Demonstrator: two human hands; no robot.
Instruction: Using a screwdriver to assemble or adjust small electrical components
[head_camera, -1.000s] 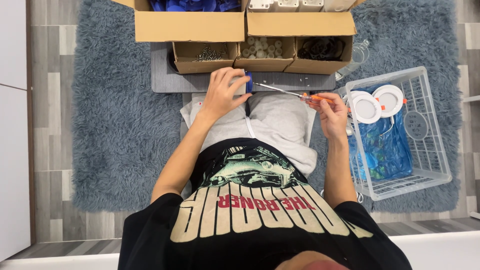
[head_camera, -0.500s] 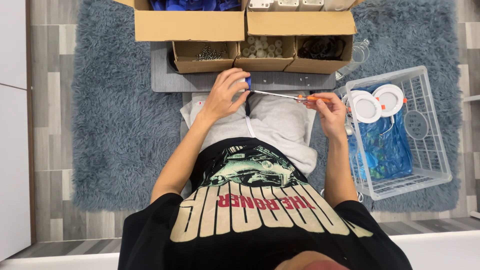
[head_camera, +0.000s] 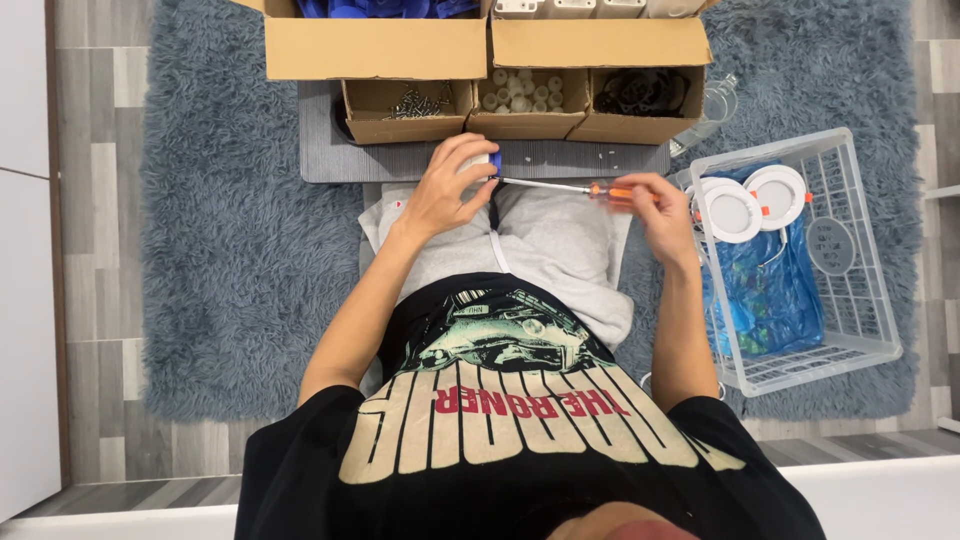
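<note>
My left hand (head_camera: 448, 190) is closed around a small white and blue part (head_camera: 486, 162), held over my lap near the grey board (head_camera: 330, 160). My right hand (head_camera: 655, 205) grips the orange handle of a screwdriver (head_camera: 570, 187). Its thin metal shaft runs left, and the tip meets the small part in my left hand. Most of the part is hidden by my fingers.
Small cardboard boxes with screws (head_camera: 405, 105), white pieces (head_camera: 527, 97) and dark parts (head_camera: 640, 100) line the board's far edge, with larger boxes (head_camera: 375, 45) behind. A white wire basket (head_camera: 795, 255) at right holds round white lamps (head_camera: 755, 200) and a blue bag. A grey shaggy rug (head_camera: 230, 240) lies underneath.
The screwdriver has swung from a tilted line to nearly level, its tip now at the part. My left hand has curled tighter around the part.
</note>
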